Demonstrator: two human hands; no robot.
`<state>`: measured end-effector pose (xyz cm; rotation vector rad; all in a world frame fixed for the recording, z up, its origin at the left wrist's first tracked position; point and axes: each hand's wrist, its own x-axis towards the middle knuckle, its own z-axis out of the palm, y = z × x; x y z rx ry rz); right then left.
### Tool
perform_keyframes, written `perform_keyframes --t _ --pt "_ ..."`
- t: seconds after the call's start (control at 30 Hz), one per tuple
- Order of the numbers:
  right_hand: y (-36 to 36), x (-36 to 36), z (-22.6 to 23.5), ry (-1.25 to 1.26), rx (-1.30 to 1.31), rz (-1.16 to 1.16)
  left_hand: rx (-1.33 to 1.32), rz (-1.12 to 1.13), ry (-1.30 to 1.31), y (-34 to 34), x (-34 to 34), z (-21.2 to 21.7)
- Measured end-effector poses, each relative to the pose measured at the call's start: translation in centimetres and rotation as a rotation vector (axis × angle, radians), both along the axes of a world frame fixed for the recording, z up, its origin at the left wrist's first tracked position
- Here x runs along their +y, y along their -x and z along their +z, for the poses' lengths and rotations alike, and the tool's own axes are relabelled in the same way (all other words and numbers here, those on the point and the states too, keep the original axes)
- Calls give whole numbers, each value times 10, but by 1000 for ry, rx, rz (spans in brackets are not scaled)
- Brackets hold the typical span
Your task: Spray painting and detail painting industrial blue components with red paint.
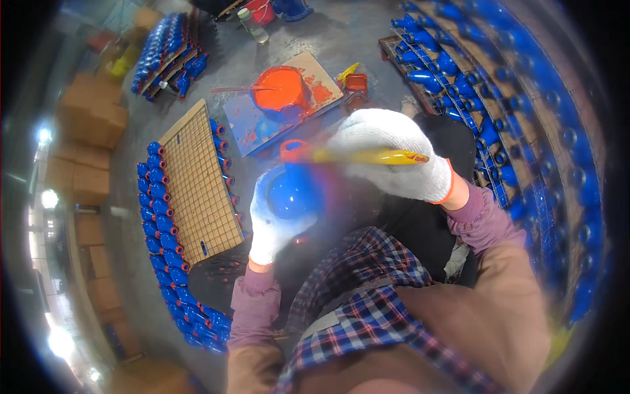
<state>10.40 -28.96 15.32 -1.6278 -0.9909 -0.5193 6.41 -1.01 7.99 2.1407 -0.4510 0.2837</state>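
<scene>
My left hand (265,230), in a white knitted glove, is wrapped round a glossy blue vase (293,192) in front of my lap. The vase's mouth points away from me, and its rim is orange-red. My right hand (392,146), also gloved, grips a paintbrush (394,157) with a yellow handle. Its tip reaches left to the vase's rim; blur there hides whether bristles and rim touch. Beyond my hands, a tub of orange paint (279,92) stands on a paint-spattered board (244,128), with a thin stick lying across its top.
Blue vases with orange-red rims (161,226) line a wire-grid board (200,184) on the left. Racks of blue vases (459,85) curve along the right, near my right arm. Another stacked rack (167,52), cardboard boxes (92,111) and a red bucket (262,12) stand farther off.
</scene>
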Motion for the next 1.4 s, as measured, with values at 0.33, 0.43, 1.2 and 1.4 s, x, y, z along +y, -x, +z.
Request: perform_keyframes --t 0.33,0.43,1.2,1.4 --pt "5 -19 -20 -68 298 -230 680 -81 1281 15 24 -30" --pt "5 -14 -17 -57 328 -295 479 211 772 18 38 -16" --pt "-22 40 -16 155 292 -467 -31 291 1887 103 256 -31" --pt "-36 52 -28 323 278 -429 -57 561 1660 138 274 -99"
